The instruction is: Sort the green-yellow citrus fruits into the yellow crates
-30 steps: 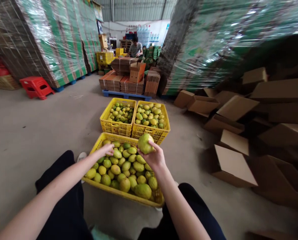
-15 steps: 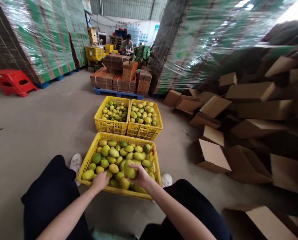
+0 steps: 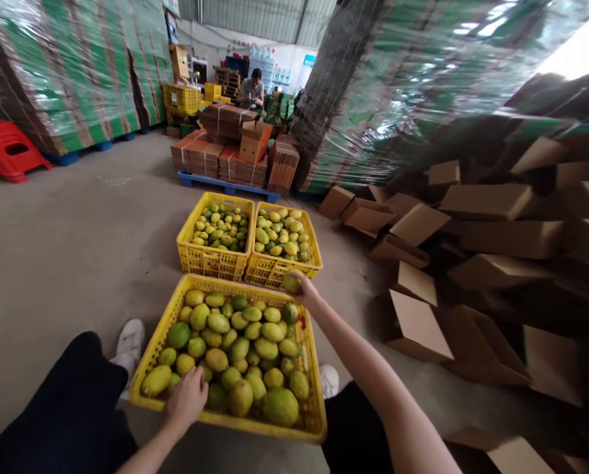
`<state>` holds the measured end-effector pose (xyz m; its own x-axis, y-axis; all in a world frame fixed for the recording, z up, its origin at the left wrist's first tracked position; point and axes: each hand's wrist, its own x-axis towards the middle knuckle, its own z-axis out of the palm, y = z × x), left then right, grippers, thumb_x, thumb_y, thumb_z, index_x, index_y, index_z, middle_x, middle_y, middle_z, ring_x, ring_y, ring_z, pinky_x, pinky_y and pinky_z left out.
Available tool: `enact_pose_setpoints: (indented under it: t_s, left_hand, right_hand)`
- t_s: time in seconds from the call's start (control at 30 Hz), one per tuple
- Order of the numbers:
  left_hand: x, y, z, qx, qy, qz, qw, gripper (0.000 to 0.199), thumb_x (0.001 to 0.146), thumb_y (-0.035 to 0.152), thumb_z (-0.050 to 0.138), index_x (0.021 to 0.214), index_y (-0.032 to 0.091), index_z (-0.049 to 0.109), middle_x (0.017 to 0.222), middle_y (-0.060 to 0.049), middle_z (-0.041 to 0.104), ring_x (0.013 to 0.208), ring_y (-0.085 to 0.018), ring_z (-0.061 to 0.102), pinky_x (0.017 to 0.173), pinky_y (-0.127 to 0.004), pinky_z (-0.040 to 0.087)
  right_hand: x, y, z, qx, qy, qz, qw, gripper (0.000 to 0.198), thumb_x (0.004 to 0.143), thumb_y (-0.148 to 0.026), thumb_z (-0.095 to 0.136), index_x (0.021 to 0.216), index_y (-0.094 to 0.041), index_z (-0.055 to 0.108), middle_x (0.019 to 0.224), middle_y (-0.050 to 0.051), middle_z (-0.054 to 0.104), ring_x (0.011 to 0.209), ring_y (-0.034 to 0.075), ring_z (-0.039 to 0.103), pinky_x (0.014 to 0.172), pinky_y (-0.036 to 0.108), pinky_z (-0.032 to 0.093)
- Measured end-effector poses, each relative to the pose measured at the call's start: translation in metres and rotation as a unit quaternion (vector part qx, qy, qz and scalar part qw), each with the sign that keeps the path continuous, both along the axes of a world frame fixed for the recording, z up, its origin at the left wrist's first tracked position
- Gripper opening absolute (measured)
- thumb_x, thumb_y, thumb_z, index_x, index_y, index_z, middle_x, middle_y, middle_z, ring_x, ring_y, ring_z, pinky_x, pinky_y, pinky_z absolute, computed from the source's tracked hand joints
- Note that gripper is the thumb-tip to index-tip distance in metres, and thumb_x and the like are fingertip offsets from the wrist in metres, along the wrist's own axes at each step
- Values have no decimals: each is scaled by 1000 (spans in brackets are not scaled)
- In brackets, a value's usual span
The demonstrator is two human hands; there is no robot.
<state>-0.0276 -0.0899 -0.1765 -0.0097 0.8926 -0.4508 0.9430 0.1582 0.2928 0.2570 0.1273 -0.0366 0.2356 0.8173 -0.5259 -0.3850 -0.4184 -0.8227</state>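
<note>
My right hand [image 3: 303,291], grip around one fruit [image 3: 291,283] near the front crate [image 3: 255,426]; my left hand [image 3: 188,395], grip unclear.

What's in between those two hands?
The head view shows greenish-yellow fruits in the front yellow crate between the left hand, at the crate's near rim, and the right hand, holding a single fruit near the far-right corner.

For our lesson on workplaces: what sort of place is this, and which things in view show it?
Probably a fruit-packing warehouse: yellow crates of lemon-like fruit stand on the floor, bundled flat cardboard sits on a blue pallet, and tall plastic-wrapped stacks rise on both sides.
</note>
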Motion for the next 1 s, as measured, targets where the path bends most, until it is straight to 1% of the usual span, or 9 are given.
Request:
enact_pose_setpoints:
  t_s: [0.13,0.27,0.37,0.53,0.73,0.83,0.87,0.93,1.0]
  left_hand:
    - [1,-1,-6,-10,3,7,1000,28,97,17,38,98,23,66,112,-10,72,102,-26,71,79,-33,45]
    - [0,-3,-5,-9,5,13,1000,29,97,17,37,98,21,66,111,-11,73,102,-27,70,79,-34,44]
    - [-2,-2,-1,-7,5,13,1000,28,97,18,38,97,20,66,109,-10,73,100,-26,70,77,-33,43]
    - [-4,0,11,-14,8,8,1000,27,97,21,40,98,19,66,108,-9,72,95,-24,69,73,-32,43]
    - [-8,7,18,-46,20,2,999,27,96,25,45,116,18,63,125,-12,66,114,-26,65,85,-33,47]
    - [-17,15,17,-95,22,-13,995,33,90,28,58,120,16,62,131,-15,63,115,-30,64,86,-35,49]
    - [-20,18,17,-110,21,-21,993,36,87,29,63,120,15,63,131,-15,62,114,-30,65,85,-35,50]
    - [-27,25,17,-129,20,-40,991,43,79,28,74,119,15,64,129,-12,62,113,-29,64,87,-34,50]
    - [-29,31,15,-136,27,-60,988,52,71,24,84,118,16,65,131,-10,61,118,-29,61,91,-33,49]
  right_hand:
    - [43,76,17,-41,-115,-103,987,35,97,-29,65,130,-17,58,126,8,64,99,19,67,80,35,61]
    - [63,96,7,-83,-181,-106,974,38,98,-36,64,130,-18,60,130,10,63,108,23,67,89,44,60]
    - [58,63,-11,-99,-200,-45,974,29,96,-31,67,120,-15,65,117,9,68,96,20,69,81,38,61]
    - [42,-35,-24,-109,-191,105,970,5,81,-16,72,86,-15,71,82,6,72,69,16,68,60,27,58]
    - [25,-112,-7,-41,-262,272,925,17,83,-28,68,97,-18,71,98,9,76,81,20,73,74,30,60]
    - [-2,-140,5,25,-381,393,836,29,92,-36,59,115,-19,67,114,12,75,98,24,74,87,36,59]
    - [-13,-149,8,36,-433,450,780,32,95,-35,55,122,-20,65,120,13,74,104,25,73,92,36,58]
    - [-34,-165,14,27,-527,585,616,41,100,-35,51,137,-21,57,134,14,69,119,25,69,100,36,54]
    - [-49,-176,18,5,-543,633,551,46,93,-33,64,136,-16,60,132,19,70,123,33,67,100,41,53]
